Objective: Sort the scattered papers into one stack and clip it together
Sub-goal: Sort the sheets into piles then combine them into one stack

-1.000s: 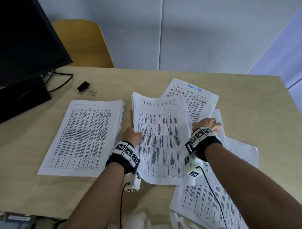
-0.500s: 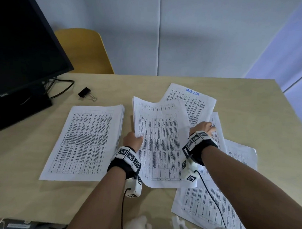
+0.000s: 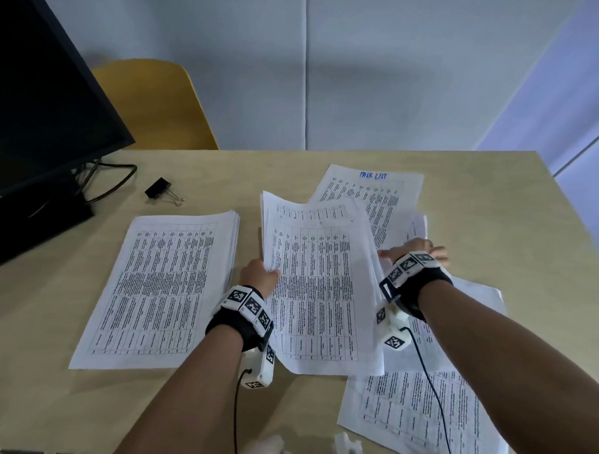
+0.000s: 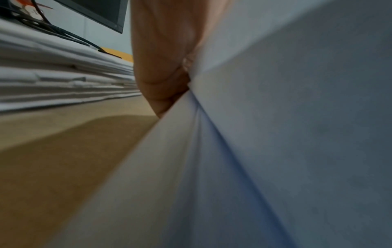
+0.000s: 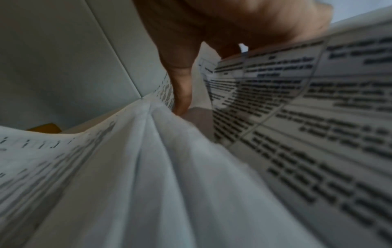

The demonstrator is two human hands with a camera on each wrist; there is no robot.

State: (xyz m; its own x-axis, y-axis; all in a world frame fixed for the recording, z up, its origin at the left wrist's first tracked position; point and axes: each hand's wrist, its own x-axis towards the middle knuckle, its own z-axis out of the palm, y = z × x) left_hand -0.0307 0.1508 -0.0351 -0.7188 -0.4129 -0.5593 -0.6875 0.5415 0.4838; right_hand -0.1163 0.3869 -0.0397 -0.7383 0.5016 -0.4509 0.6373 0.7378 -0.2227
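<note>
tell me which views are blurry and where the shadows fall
Head view: mostly sharp, print too small to read, straight wall lines bowed by the wide lens, soft arm shadows on the table. Left wrist view: heavily blurred, the held sheets a grey smear beside the left hand. Right wrist view: motion-blurred print by the right hand, dark shadow in the paper folds.

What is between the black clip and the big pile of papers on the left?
Nothing: in the head view only bare table lies between the binder clip and the paper stack.
</note>
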